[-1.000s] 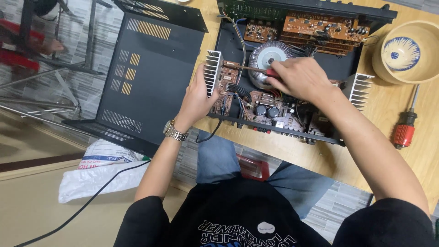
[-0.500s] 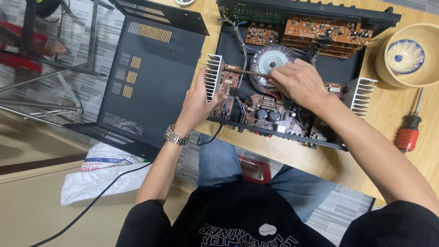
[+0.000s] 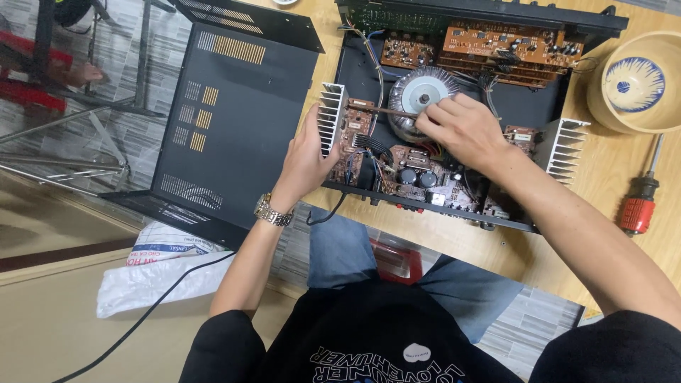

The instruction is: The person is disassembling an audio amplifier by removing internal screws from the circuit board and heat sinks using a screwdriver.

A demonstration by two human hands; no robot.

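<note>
Wooden worktop (image 3: 539, 262), pale tan, takes up the right and top of the view; its edge runs diagonally down toward the person's lap. Left of it, grey tiled floor (image 3: 85, 135) with metal stand legs (image 3: 64, 167) and a red frame at the far left. Lower left is a plain beige surface (image 3: 64, 333), a black cable (image 3: 142, 319) running across it and a white plastic bag (image 3: 152, 273) lying at its edge. Black metal cover (image 3: 227, 120), vented with yellow slots, lies flat left of the chassis, partly overhanging the worktop edge. Open black chassis (image 3: 525, 106) sits on the worktop, top centre, lid off, insides exposed: brown circuit boards (image 3: 511, 42) along the back, a round grey transformer (image 3: 418, 96) in the middle, more boards and black capacitors (image 3: 415, 177) at the front. Finned heatsink (image 3: 330, 117) stands at the left side, a second heatsink (image 3: 564, 152) at the right. Cream bowl (image 3: 631, 81) with blue pattern inside sits right of the chassis. Red-handled screwdriver (image 3: 642, 198) lies below the bowl, well apart from both hands. Left hand (image 3: 305, 159), wristwatch (image 3: 273, 211) on it, grip closed around the left heatsink edge, fingers wrapped behind the fins. Right hand (image 3: 461, 131) is over the chassis middle, just beside the transformer, fingertips pressed together pinching a thin rod (image 3: 383, 110) that reaches left toward the left heatsink; what the rod belongs to I cannot tell.
</note>
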